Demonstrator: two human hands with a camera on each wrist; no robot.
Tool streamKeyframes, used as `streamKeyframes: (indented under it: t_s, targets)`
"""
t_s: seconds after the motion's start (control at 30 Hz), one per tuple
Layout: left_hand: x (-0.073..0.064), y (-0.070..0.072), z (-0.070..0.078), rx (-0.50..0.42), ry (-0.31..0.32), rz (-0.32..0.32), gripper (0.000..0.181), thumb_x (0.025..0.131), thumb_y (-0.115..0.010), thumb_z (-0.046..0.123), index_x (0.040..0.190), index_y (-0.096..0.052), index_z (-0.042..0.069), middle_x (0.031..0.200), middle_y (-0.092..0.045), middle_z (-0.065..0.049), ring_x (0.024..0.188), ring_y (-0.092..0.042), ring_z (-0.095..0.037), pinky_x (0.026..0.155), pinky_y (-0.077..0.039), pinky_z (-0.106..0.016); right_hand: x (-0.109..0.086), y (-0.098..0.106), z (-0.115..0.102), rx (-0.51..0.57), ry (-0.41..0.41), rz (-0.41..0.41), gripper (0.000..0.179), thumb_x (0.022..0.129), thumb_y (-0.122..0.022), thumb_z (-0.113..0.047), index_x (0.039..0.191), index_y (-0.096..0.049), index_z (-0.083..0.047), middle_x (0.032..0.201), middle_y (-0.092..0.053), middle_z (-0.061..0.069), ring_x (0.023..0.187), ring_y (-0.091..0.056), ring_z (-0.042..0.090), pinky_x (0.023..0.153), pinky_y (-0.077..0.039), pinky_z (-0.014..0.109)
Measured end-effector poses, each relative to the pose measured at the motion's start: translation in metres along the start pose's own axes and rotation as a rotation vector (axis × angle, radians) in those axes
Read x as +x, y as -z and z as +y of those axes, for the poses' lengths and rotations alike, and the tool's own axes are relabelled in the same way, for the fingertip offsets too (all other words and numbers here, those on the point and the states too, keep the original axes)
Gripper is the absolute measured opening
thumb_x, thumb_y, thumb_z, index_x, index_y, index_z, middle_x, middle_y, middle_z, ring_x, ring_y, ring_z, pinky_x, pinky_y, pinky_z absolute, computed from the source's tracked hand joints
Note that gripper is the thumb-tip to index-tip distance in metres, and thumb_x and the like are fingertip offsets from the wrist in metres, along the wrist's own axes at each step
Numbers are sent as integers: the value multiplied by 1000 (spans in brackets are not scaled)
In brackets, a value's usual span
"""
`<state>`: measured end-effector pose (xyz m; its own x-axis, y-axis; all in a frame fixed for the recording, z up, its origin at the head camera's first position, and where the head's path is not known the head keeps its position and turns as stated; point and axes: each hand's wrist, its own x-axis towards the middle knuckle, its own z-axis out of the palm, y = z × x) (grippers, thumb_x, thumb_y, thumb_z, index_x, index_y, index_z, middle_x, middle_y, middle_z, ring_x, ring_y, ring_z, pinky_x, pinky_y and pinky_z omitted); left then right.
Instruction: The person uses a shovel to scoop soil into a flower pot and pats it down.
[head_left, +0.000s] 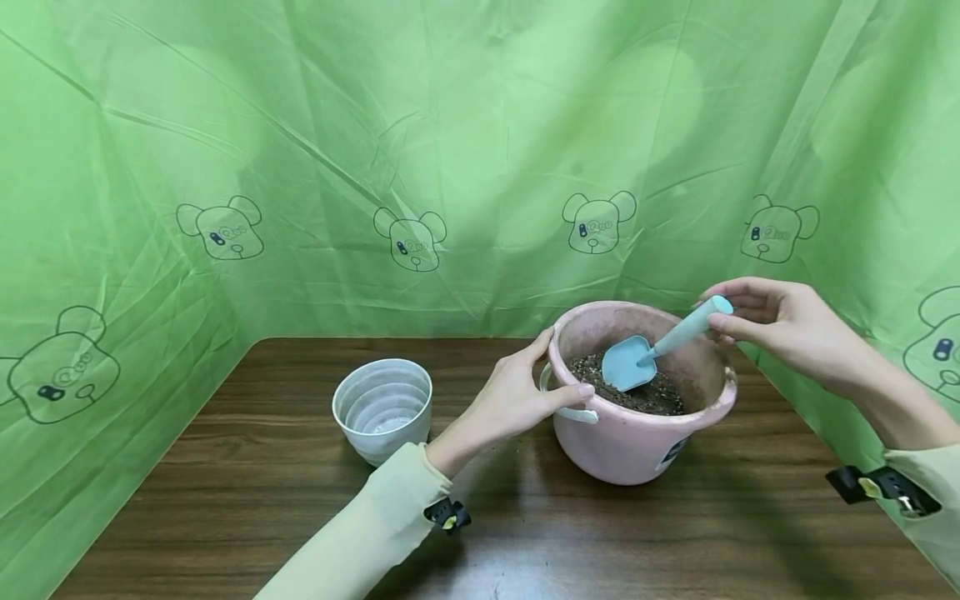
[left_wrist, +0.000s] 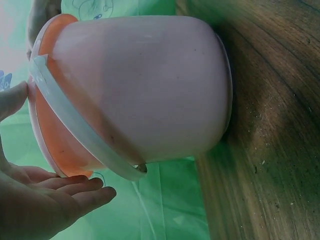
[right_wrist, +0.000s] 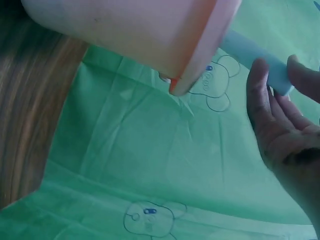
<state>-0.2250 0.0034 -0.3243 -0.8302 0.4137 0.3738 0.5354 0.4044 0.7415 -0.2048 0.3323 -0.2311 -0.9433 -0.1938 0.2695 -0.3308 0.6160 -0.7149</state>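
Note:
A pink bucket stands upright on the table, dark soil inside it. My left hand holds its rim at the left, thumb over the near edge and fingers farther back. In the left wrist view the bucket's pale handle hangs down along the side. Over the right part of the bucket, my right hand pinches the handle end of a light blue trowel between thumb and fingers. The trowel slants down to the left, its blade at the soil; whether the tip is buried cannot be told.
A whitish ribbed pot stands on the brown wooden table, left of the bucket and beyond my left forearm. Green cloth printed with bear heads hangs behind and along both sides. Small crumbs lie on the wood by the bucket.

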Motion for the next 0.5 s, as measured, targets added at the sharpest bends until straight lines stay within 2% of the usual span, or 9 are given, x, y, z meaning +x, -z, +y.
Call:
streamKeyframes:
  t_s: [0.17, 0.33, 0.5]
  targets:
    - [1, -1, 0, -11, -6, 1, 93, 72, -70, 65, 149, -24, 39, 133, -52, 10, 123, -44, -4, 99, -42, -37, 8, -6, 1, 68, -11, -31, 33, 93, -63, -18, 123, -59, -4, 100, -69, 15, 89, -68, 19, 74, -54, 24]
    - [2, -1, -2, -26, 21, -14, 99, 70, -71, 66, 150, -22, 35, 140, -47, 6, 125, -41, -2, 101, -39, -34, 13, -14, -2, 96, -34, -8, 37, 92, -65, -22, 124, -60, -4, 99, -70, 16, 88, -68, 23, 72, -55, 29]
    - [4, -1, -3, -43, 41, -30, 109, 65, -74, 67, 151, -20, 31, 144, -42, 6, 126, -38, 2, 102, -37, -32, 19, -23, -1, 61, -17, 21, 36, 88, -70, -24, 119, -64, -6, 93, -71, 14, 82, -68, 24, 64, -56, 34]
